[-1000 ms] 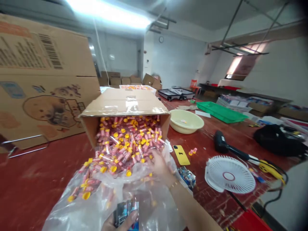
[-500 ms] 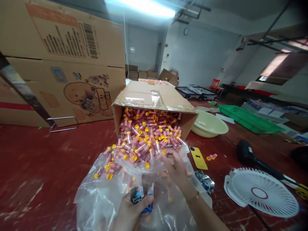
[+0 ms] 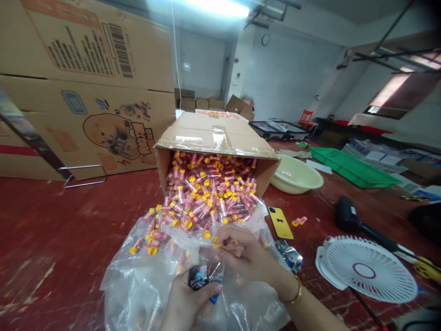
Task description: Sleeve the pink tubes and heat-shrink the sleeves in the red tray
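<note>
Yellow-capped tube in the fingers, a heap of others left in the carton

One yellow-capped tube (image 3: 217,242) is out of the heap, held in the right hand (image 3: 246,252). The thumb and fingertips are drawn close around it, near the cap, and they hide most of its body. The left hand (image 3: 189,296) holds a dark blue packet (image 3: 197,277), thumb laid across the front and the other fingers mostly hidden behind. A clear, shiny part of the packaging rises beside the dark print, just below the right hand. Whether a second packet sits in the same grip, I cannot tell, nor whether any mouth is open.

The tube is near the packet but does not appear to be inside it, so picking out this one looks done and anything further with it not yet done. Judging by what remains, the work as a whole seems far from finished: pink tubes (image 3: 206,202) fill much of the carton (image 3: 217,133), which lies on its side, and some spill onto the clear plastic sheet (image 3: 127,285) in front.

Right of the sheet, more blue packets (image 3: 289,255) lie just below a yellow phone (image 3: 280,223); whether they are filled cannot be told. A couple of loose tubes (image 3: 299,221) lie on the red table (image 3: 86,216), apart from the heap.
</note>
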A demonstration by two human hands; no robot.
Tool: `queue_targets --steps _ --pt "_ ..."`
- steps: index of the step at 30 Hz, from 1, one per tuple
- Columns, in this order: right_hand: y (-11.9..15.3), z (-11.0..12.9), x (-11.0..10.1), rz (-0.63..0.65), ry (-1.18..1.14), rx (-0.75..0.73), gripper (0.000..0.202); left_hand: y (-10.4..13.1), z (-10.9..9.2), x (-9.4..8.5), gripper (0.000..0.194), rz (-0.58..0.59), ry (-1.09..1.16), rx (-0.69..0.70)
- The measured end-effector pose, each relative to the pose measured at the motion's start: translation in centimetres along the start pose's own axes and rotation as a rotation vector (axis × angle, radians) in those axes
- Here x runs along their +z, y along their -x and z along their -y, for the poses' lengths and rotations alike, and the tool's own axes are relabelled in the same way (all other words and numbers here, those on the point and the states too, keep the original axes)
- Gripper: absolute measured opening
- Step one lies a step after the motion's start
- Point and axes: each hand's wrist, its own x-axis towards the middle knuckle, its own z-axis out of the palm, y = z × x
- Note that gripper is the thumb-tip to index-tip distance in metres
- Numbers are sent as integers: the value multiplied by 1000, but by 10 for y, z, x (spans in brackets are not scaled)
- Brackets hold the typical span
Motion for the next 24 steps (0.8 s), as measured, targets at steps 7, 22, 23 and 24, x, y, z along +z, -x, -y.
queue_targets --steps 7,22,23,24 --pt "21 -38 21 -184 -628 398 22 12 -9 11 41 91 203 -224" --pt "68 -23 55 -131 -514 387 66 13 -13 30 38 186 311 -332" --pt "69 -24 56 -169 -497 337 64 14 -11 29 40 185 298 -330" --pt "70 -24 57 -195 -473 290 63 15 -10 27 41 178 285 -324"
